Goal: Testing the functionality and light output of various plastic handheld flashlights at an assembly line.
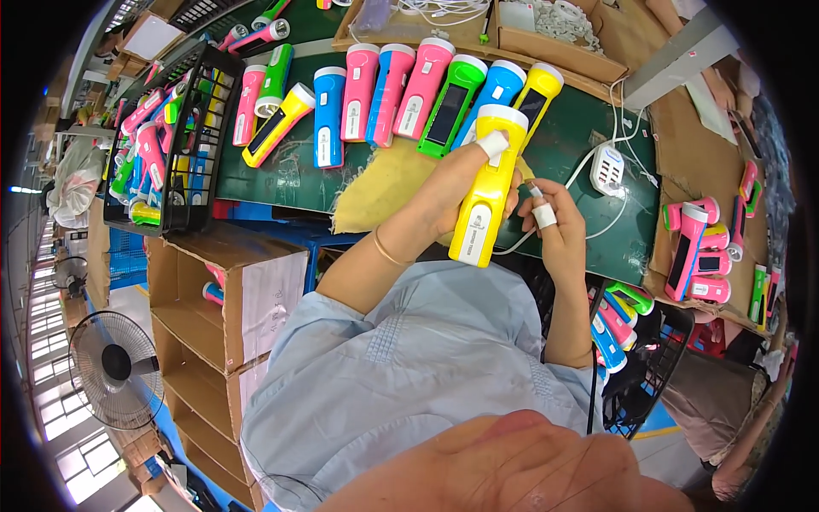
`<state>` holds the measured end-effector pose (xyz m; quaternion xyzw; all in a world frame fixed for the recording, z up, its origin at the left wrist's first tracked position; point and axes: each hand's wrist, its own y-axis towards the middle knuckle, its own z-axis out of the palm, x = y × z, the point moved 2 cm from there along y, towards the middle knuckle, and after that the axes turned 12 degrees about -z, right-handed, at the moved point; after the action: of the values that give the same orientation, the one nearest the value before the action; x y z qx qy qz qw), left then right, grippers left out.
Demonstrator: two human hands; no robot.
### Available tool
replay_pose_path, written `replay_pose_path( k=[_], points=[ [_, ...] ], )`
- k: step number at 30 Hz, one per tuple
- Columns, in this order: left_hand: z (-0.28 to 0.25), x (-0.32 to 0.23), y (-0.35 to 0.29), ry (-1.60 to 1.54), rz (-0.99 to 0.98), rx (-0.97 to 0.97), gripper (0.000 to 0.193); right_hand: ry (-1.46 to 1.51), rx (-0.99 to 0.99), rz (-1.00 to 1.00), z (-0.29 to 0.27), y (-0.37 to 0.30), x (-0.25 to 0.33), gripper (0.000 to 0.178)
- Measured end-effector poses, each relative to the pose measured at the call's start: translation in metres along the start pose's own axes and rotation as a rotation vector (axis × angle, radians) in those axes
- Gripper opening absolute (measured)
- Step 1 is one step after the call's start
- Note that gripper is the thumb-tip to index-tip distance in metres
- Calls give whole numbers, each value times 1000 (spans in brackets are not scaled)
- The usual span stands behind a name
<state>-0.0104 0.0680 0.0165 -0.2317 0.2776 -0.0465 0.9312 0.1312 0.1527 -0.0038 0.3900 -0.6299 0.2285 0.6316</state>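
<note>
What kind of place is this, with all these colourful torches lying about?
Probably a small factory assembly or packing bench. A row of torches lies on the green table, a black crate holds more, and the left hand grips a yellow torch.

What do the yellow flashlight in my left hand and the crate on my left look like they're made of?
Yellow flashlight: looks like glossy moulded plastic with a white head and tail cap; the even, bright colour and soft sheen suggest it. The left hand grips its body.
Black crate: open lattice walls, matte black; probably plastic, though coated wire cannot be ruled out.
</note>
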Motion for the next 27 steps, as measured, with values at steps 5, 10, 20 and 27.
replay_pose_path(
  k=[5,10,20,27],
  points=[
    [-9,-5,12,98,128,-209,30,3,2,-24,4,1,0,20],
    [8,-62,11,744,543,-286,51,274,-132,88,-15,10,-7,20],
    [2,-96,19,1253,1060,-1022,71,219,-121,-35,2,34,4,18],
    [-17,-59,9,178,172,91,30,-255,-71,-446,22,51,27,12]
  ],
)
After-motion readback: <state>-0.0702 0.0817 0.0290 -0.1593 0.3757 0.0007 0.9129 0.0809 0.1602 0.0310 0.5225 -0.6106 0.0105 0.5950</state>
